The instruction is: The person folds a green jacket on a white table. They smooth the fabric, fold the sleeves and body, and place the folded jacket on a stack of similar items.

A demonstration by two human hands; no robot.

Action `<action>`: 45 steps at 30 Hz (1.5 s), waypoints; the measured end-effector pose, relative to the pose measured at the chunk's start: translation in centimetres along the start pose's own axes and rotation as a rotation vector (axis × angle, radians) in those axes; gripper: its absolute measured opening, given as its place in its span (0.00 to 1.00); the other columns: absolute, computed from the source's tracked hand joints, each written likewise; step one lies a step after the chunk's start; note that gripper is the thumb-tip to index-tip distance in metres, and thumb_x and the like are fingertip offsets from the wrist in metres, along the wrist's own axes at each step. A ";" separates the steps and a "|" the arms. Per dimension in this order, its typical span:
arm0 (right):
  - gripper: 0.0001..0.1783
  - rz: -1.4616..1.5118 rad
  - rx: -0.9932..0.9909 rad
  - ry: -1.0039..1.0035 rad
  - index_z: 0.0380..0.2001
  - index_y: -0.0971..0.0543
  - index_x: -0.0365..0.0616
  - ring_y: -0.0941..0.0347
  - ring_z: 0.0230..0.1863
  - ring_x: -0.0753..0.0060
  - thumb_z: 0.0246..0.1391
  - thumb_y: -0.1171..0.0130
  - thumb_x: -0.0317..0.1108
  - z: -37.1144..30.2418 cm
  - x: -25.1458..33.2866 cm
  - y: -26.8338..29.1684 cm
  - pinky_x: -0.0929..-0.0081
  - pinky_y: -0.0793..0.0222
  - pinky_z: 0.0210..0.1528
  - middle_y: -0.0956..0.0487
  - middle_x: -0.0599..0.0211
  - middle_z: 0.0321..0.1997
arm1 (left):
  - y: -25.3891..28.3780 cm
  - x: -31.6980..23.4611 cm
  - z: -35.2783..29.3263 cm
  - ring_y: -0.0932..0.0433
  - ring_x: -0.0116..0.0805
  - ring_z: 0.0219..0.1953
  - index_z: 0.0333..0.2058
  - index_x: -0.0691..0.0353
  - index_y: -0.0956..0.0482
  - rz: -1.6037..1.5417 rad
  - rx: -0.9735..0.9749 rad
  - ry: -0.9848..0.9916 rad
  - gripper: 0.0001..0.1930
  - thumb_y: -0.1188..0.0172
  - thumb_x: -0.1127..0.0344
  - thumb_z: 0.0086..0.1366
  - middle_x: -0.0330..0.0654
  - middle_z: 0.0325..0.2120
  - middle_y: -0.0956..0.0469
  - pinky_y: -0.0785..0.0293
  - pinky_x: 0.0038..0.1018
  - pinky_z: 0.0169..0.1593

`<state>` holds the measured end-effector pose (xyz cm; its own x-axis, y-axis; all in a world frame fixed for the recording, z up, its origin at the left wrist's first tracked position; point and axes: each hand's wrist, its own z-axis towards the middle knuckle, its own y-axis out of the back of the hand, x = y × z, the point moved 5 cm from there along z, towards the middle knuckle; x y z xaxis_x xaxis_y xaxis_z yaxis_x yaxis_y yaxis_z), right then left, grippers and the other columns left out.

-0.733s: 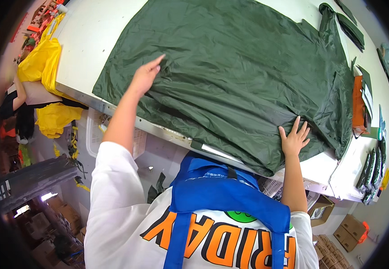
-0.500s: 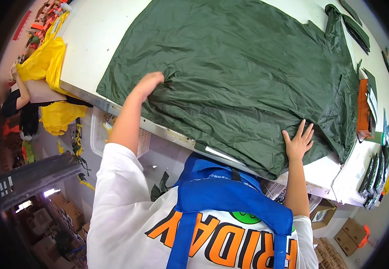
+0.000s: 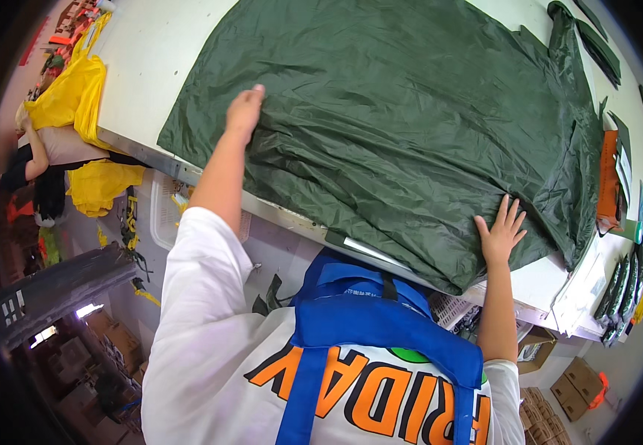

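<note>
Since half a second ago, the left hand (image 3: 244, 113) has moved farther from the body across the dark green cloth (image 3: 381, 96), while the right hand (image 3: 499, 236) stays in about the same spot on it. The cloth lies spread and wrinkled over the white counter (image 3: 140, 67), reaching its near edge, with folds running between the two hands and a bunched part to the right of the right hand. The right grip is apart: palm down, fingers fanned out on the fabric. The left grip has its fingers close together, but whether it pinches any cloth I cannot tell. Beyond the cloth's right side, an orange pouch-like thing (image 3: 608, 178) lies on the counter, with dark green bundles (image 3: 620, 293) nearer the body. At the far left, another person's hand (image 3: 23, 117) is at a yellow cloth (image 3: 73, 93) that hangs over the counter's edge, and below the counter a white basket (image 3: 160, 215) shows behind the left forearm (image 3: 221, 178)
</note>
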<state>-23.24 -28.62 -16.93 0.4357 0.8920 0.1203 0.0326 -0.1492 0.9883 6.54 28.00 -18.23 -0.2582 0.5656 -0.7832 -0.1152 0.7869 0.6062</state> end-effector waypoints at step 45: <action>0.25 0.071 -0.176 -0.047 0.42 0.26 0.43 0.27 0.44 0.41 0.59 0.53 0.55 21.0 -3.7 6.4 0.51 0.32 0.44 0.22 0.47 0.41 | -10.7 -12.9 -12.5 0.64 0.58 0.69 0.64 0.29 0.45 0.866 0.419 -0.664 0.31 0.55 0.37 0.63 0.36 0.69 0.59 0.67 0.63 0.64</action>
<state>-5.74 -41.82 -12.99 0.4732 0.8603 0.1897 -0.1561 -0.1300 0.9792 -0.93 9.20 -12.89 0.4709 0.8734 -0.1240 0.2108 0.0251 0.9772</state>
